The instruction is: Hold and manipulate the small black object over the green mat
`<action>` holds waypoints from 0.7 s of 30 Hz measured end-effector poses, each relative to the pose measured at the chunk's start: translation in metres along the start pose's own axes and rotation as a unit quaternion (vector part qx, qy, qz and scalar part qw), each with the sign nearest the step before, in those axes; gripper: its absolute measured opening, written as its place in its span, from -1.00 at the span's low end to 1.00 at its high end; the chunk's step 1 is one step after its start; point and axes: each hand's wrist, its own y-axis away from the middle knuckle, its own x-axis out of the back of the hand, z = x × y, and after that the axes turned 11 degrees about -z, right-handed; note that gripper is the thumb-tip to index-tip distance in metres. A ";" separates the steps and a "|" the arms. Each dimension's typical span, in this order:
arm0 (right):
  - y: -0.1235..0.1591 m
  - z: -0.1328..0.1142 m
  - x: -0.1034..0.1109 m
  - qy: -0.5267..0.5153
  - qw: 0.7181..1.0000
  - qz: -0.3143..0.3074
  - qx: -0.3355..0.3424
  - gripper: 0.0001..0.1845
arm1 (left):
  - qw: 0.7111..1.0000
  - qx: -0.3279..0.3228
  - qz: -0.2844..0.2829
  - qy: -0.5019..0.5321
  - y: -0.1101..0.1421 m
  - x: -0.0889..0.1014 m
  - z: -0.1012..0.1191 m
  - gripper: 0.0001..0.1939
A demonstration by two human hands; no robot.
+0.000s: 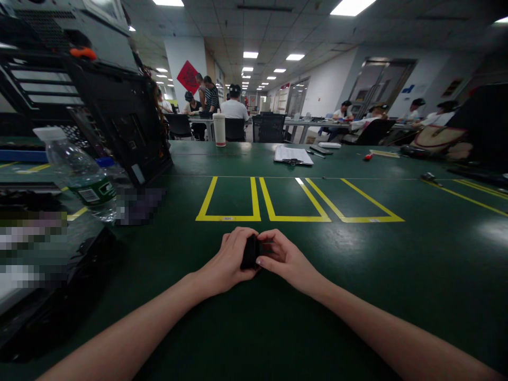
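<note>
Behind everything runs a long, white-walled room with a panelled ceiling (222, 32) and bright lights (353, 6). The table (246, 333) is dark green with a dull gloss, marked by 3 yellow tape frames (299, 218). Near its front edge, the left hand (226, 259) has its grip clamped around a small black object (250, 253), chunky and partly covered by fingers. The right hand (288, 259) meets its right side; whether that grip is clamped, I cannot tell.
</note>
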 end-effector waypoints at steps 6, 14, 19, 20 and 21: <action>-0.001 0.007 0.002 -0.011 1.000 -0.010 0.023 -0.67 | 1.000 0.000 0.005 -0.007 -0.001 -0.001 -0.001 -0.47; -0.001 0.007 0.001 0.008 1.000 0.013 0.026 -0.73 | 1.000 -0.004 0.006 -0.002 0.000 0.000 -0.001 -0.47; 0.000 0.002 0.001 0.026 1.000 0.013 -0.008 -0.69 | 1.000 0.003 0.001 0.006 0.000 -0.001 -0.001 -0.46; 0.000 0.002 0.001 0.023 1.000 0.007 -0.005 -0.69 | 1.000 0.002 0.000 0.005 0.000 0.000 -0.001 -0.47; 0.000 0.003 0.001 0.017 1.000 0.000 -0.001 -0.69 | 1.000 0.000 0.001 0.004 0.000 0.000 -0.001 -0.47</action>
